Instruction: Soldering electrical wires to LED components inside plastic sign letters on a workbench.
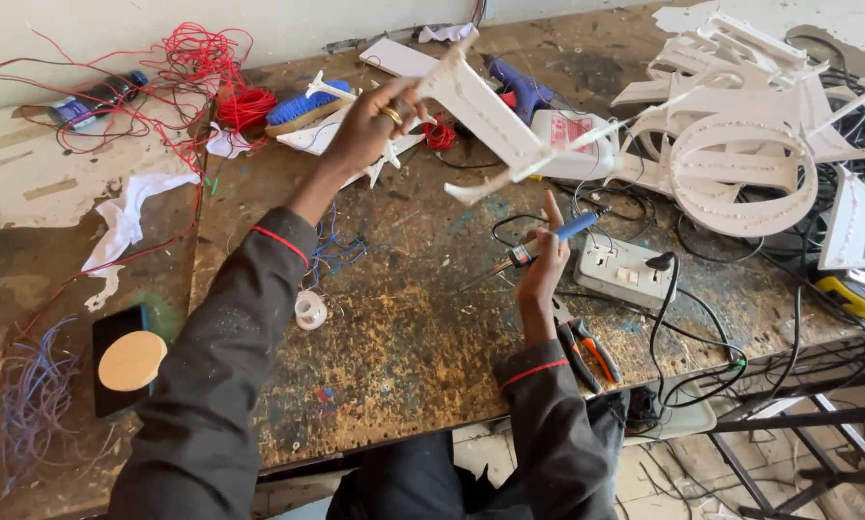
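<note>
Right hand (pixel 540 270): closed around blue-handled soldering iron (pixel 548 241), low over workbench (pixel 403 337).
Left hand (pixel 370 120): pinching white letter frame (pixel 485 116), raised above bench.
Handling: likely light, stiff, brittle; grip along flat side wall.

One head-worn camera looks steeply down, close over the workbench (pixel 394 337), seemingly forward-tilted.

Dark grey sleeves, red-trimmed cuffs, gold ring

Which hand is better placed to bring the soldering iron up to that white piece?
Right. The right hand already grips the soldering iron, just below the white piece that the left hand holds raised.
</note>
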